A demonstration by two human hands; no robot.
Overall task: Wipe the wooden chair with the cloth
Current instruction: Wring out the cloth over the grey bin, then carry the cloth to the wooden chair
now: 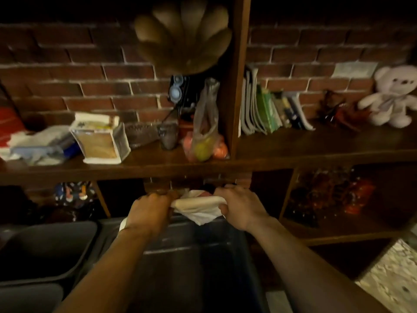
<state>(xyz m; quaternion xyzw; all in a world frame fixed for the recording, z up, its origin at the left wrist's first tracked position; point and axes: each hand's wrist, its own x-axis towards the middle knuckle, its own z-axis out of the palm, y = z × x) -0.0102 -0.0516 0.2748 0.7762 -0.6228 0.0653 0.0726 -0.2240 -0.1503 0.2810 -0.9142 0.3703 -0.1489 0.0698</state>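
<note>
A white cloth (198, 207) is bunched between both my hands, just below the edge of a dark wooden shelf. My left hand (150, 211) grips its left end with fingers closed, and a bit of cloth shows under that wrist. My right hand (240, 205) grips the right end. Both hands hover above a dark bin (194, 256). No wooden chair is visible in this dim, blurred view.
A wooden shelf unit (225, 164) against a brick wall carries a carton (99, 141), a plastic bag of fruit (205, 136), books (270, 109) and a white teddy bear (392, 97). A grey bin (45, 249) stands at lower left. Speckled floor (392, 274) shows at lower right.
</note>
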